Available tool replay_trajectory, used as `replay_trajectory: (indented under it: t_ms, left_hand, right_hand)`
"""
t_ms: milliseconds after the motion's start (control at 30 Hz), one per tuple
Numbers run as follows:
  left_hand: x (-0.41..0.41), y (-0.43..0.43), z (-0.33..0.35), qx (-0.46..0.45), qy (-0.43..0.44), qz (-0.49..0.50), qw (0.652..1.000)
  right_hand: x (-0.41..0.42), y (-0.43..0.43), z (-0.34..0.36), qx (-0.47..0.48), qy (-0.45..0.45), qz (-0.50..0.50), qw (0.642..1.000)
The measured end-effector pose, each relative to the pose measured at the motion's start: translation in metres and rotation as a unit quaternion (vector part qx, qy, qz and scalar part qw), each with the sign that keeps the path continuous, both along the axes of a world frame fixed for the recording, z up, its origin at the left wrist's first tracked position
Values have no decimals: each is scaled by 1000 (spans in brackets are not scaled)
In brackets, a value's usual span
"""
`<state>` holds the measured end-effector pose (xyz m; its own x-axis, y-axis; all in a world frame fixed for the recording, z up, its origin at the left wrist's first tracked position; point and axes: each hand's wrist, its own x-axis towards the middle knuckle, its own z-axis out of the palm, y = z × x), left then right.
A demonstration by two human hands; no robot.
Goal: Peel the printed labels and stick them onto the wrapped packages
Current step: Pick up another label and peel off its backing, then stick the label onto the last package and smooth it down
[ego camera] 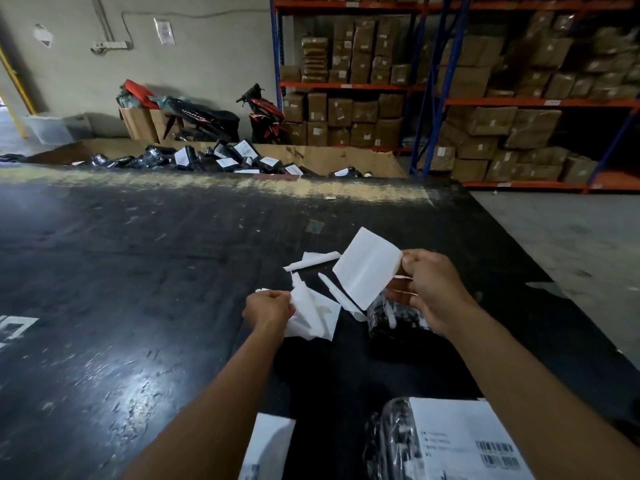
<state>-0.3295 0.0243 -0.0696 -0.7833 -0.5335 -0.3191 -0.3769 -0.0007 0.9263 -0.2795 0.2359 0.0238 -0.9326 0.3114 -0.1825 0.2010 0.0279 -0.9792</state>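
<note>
red-black motorbike (pixel 264 114) by the wall, steel racks (pixel 519 102) — stacked brown boxes (pixel 360 112)

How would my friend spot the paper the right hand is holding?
Start at the black table, then find the right hand over it. The paper it pinches is the flat white sheet up in the air; the other scraps are curled or crumpled.

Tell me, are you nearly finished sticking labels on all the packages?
Done: the labelled packages in the cardboard bin and the near package by the camera already carry white labels. In hand: the right hand pinches a label that looks peeled, the left hand holds crumpled backing paper. Left: that label is not yet on the bare package under it.
</note>
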Motion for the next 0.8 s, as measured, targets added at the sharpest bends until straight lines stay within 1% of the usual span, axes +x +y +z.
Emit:
replay_trajectory:
  t_ms: [100, 167, 200, 233, 267, 333, 367, 433, 467, 500, 567, 667, 733, 800]
  left_hand:
    - [-4, 0, 6, -82, -4, -4, 997]
    - [-3, 4, 17, -106, 21, 0, 994]
    - [-4, 7, 25, -88, 36, -15, 995]
    - [-5, 11, 32, -42, 47, -44, 997]
    - [-7, 16, 41, 30, 47, -85, 995]
    - [-8, 24, 64, 182, 25, -178, 967]
    - [-9, 28, 74, 233, 8, -220, 947]
    - [-12, 33, 85, 276, -14, -271, 922]
    - [-11, 36, 89, 278, -17, -279, 919]
    - [-12, 40, 92, 274, -13, -271, 923]
    - [-11, 49, 95, 271, 18, -241, 932]
    - [-3, 63, 106, 216, 55, -222, 949]
    - [0, 72, 110, 192, 72, -216, 955]
    - [6, 79, 111, 186, 90, -220, 953]
  right_hand:
    - [-3, -5, -1, 43, -9, 26, 999]
    - [-5, -8, 1, 86, 3, 41, 995]
    - [-6, -9, 3, 127, 19, 50, 990]
    - [-6, -10, 6, 187, 40, 60, 980]
    - [-7, -12, 9, 260, 63, 71, 961]
    - [-5, -17, 15, 387, 110, 97, 910]
    - [-3, -21, 17, 431, 132, 112, 886]
    - [3, -29, 19, 504, 168, 130, 837]
    - [6, -31, 17, 540, 185, 132, 811]
    - [11, -33, 15, 568, 207, 130, 786]
    - [19, -33, 10, 608, 257, 115, 743]
    - [31, -28, 5, 665, 322, 68, 671]
    - [41, -24, 2, 685, 348, 40, 639]
    - [49, -21, -1, 697, 354, 41, 622]
